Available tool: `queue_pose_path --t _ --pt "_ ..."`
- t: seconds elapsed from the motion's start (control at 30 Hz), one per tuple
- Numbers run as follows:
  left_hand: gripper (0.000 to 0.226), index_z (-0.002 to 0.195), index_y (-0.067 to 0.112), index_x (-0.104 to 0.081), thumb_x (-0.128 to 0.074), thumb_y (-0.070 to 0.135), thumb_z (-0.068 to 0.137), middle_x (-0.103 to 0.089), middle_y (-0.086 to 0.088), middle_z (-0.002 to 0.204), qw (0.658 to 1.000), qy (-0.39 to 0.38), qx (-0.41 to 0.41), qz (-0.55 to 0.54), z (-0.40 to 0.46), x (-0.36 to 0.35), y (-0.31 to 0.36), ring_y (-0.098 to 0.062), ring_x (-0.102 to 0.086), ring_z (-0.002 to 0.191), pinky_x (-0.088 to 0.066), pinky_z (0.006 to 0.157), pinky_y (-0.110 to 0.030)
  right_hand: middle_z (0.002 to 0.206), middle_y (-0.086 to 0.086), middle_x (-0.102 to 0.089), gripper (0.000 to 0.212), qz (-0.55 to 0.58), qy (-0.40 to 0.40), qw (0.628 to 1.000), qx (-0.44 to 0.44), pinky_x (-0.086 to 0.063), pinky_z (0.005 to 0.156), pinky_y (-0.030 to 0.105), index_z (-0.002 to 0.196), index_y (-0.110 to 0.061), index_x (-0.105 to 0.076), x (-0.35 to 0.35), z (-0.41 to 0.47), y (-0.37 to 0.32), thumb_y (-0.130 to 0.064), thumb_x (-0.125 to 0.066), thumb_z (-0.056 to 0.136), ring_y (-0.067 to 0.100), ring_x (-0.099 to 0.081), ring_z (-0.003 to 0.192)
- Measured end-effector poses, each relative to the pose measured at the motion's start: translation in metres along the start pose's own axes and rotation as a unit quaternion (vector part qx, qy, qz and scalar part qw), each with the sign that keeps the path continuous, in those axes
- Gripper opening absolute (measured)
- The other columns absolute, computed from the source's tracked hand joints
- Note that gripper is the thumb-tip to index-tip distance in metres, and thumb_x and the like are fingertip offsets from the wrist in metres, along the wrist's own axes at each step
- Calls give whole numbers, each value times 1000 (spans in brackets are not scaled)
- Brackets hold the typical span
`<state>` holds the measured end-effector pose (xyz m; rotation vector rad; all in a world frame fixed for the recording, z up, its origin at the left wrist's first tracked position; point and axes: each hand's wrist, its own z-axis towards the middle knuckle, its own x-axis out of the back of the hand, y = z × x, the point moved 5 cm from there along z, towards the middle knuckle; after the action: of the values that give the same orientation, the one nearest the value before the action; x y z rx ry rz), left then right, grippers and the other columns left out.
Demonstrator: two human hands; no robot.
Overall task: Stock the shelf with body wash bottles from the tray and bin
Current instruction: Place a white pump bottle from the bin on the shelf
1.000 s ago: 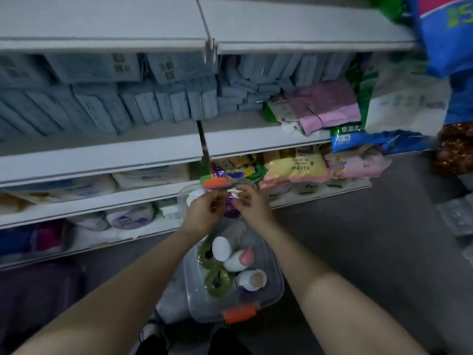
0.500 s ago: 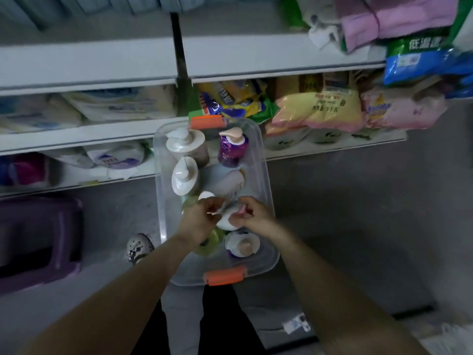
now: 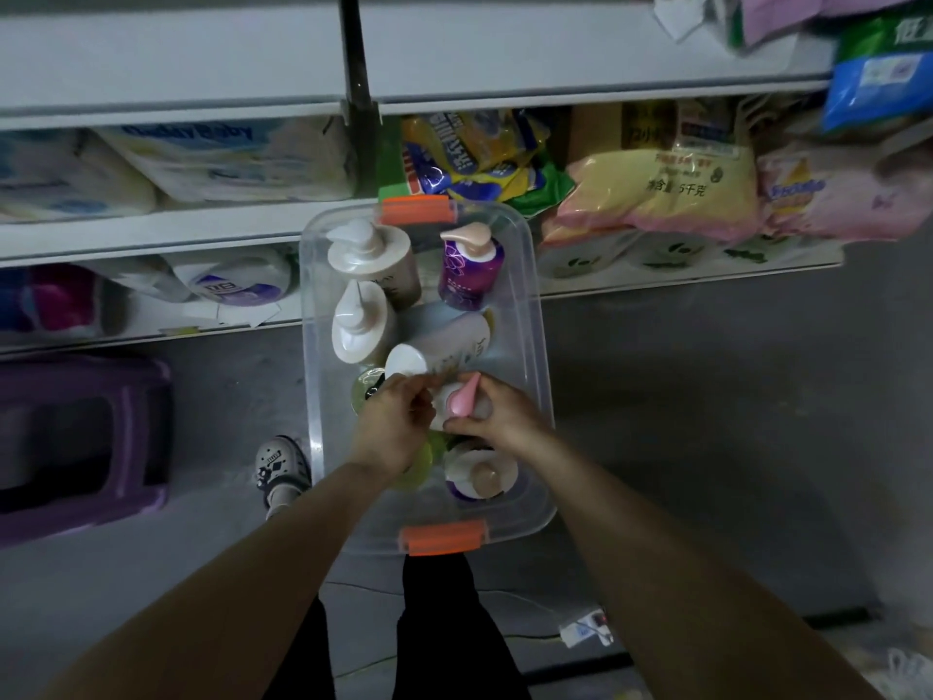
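Note:
A clear plastic bin (image 3: pixel 536 346) with orange handles stands on the floor before the shelf and holds several pump bottles. A purple bottle (image 3: pixel 469 272) and two beige bottles (image 3: pixel 376 260) stand at its far end. A pale bottle (image 3: pixel 444 341) lies on its side in the middle. Both hands are over the near half of the bin, around a white bottle with a pink pump (image 3: pixel 463 402). My right hand (image 3: pixel 497 416) grips its body. My left hand (image 3: pixel 396 426) touches it from the left, fingers curled. Green bottles (image 3: pixel 416 467) lie under the hands.
Low white shelves (image 3: pixel 151 224) hold packs of tissue and wipes, with snack bags (image 3: pixel 656 189) to the right. A purple stool (image 3: pixel 83 447) stands at left. A shoe (image 3: pixel 280 469) sits beside the bin. A power strip (image 3: pixel 585 631) lies on the grey floor.
The view has tilted down from the shelves to the bin. Both hands dropped from the bin's far end to its near half and closed around the pink-pump bottle.

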<state>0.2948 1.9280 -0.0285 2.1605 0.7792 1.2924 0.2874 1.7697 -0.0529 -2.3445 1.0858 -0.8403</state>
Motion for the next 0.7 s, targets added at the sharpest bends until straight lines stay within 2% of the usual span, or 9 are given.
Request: queue_pose_path --t 0.13,0.23,0.37,0.47,0.53,0.6,0.7 --pt "42 124 16 -64 -66 4 84 -59 -4 99 999 35 9 12 8 7 -5 -22 -62 86 -53 83 -33 129 -4 -61 57 27 -29 999 29 -37 91 23 135 -21 -54 -1 15 -15 -28 -79 84 9 -53 112" --pt "46 128 14 -61 -68 4 83 -58 -6 106 999 35 17 -6 12 8 -9 -20 -64 89 -54 86 -33 134 0 -60 54 25 -29 998 43 -38 97 25 136 -19 -52 -4 25 -21 -32 -73 89 15 -55 120" --pt "50 132 14 -59 -66 2 85 -60 -8 116 1000 16 18 8 8 5 -10 -18 -62 96 -46 85 -19 129 1 -62 48 10 -3 999 48 -40 97 27 130 -18 -56 1 25 -15 -38 -71 89 17 -57 119" --pt "54 137 18 -54 -65 6 85 -64 -9 121 999 0 37 25 3 6 -11 -25 -63 107 -45 92 -25 126 -3 -62 49 -4 4 999 46 -41 97 30 131 -21 -56 10 21 -18 -43 -70 90 14 -56 116" --pt "59 141 21 -49 -66 10 86 -63 -6 127 998 -26 49 16 0 5 -12 -25 -61 114 -42 94 -23 118 -5 -62 48 -15 8 999 51 -43 93 30 130 -20 -58 20 17 -27 -45 -68 90 12 -57 109" --pt "66 146 25 -42 -68 15 86 -59 -3 133 996 -65 60 3 -6 4 -9 -24 -56 121 -40 94 -23 118 -2 -65 46 -28 12 997 66 -44 91 31 127 -19 -60 32 11 -42 -46 -67 90 15 -59 109" --pt "76 144 26 -41 -78 21 78 -59 -1 131 990 -91 79 -77 -13 10 -3 -20 -53 122 -43 102 -32 123 4 -66 45 -51 18 995 85 -47 93 34 125 -20 -62 53 -1 -69 -50 -64 91 20 -61 111"
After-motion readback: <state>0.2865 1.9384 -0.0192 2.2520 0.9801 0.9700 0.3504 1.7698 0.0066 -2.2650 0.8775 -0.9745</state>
